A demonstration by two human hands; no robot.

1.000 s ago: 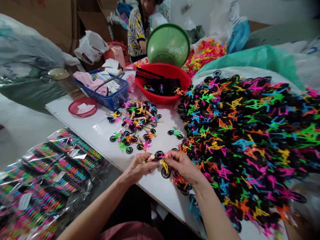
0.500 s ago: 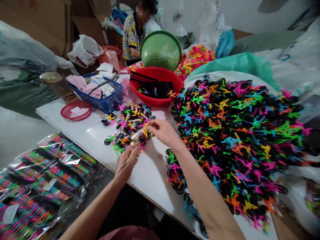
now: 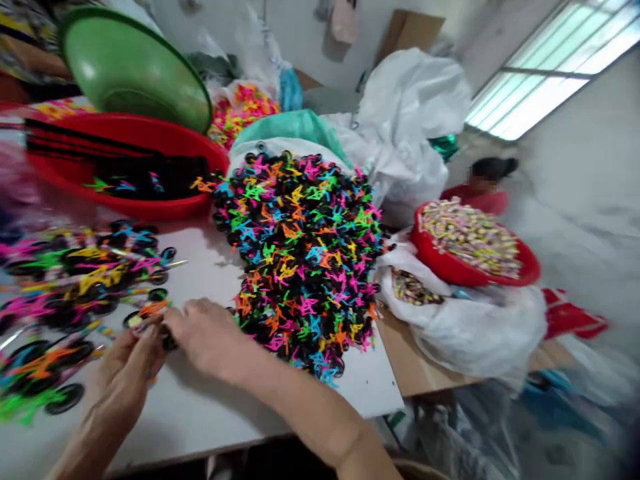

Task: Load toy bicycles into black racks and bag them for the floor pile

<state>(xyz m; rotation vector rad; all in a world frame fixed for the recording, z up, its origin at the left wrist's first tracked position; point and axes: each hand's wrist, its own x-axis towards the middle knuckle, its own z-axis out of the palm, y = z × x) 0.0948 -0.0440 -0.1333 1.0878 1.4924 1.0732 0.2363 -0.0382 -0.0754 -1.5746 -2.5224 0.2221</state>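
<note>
My left hand [image 3: 127,367] is closed on a small tube with a pale end, low at the left over the white table [image 3: 200,413]. Against it, my right hand [image 3: 200,333] pinches a small toy bicycle [image 3: 153,308] with an orange frame and black wheels. The fingers partly hide both items. Left of my hands lie loose toy bicycles [image 3: 100,277] mixed with thin tubes, blurred. To the right rises a big heap of toy bicycles [image 3: 310,247] in many colours.
A red basin [image 3: 190,208] with black pieces stands behind my hands, a green basin [image 3: 135,67] tilted behind it. At right, a red bowl [image 3: 527,267] of small tubes rests by a white bag [image 3: 480,333]. Another person [image 3: 487,187] is beyond the bowl.
The view has swung right, bringing the red bowl and window in and taking the blue basket out. My hands have come together, now with an orange toy bicycle between them.
</note>
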